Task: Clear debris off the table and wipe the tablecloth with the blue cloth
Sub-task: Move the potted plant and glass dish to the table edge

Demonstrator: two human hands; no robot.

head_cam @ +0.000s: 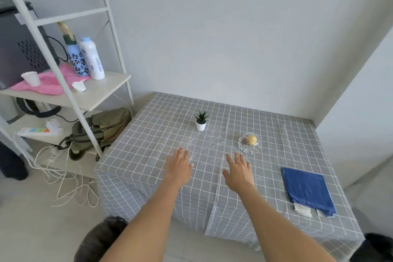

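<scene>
A grey checked tablecloth [148,155] covers the table. A whitish powdery smear of debris [205,144] lies across its middle. The folded blue cloth [307,189] rests flat at the right front of the table. My left hand [178,168] and my right hand [239,173] hover palm down, fingers spread, side by side just in front of the smear. Neither hand holds anything. The blue cloth lies well to the right of my right hand.
A small potted plant [201,120] stands behind the smear. A glass dish with sweets [249,142] sits right of it. A dark waste bin [100,240] stands on the floor at front left. A white shelf rack [85,95] with bottles and cups is at the left.
</scene>
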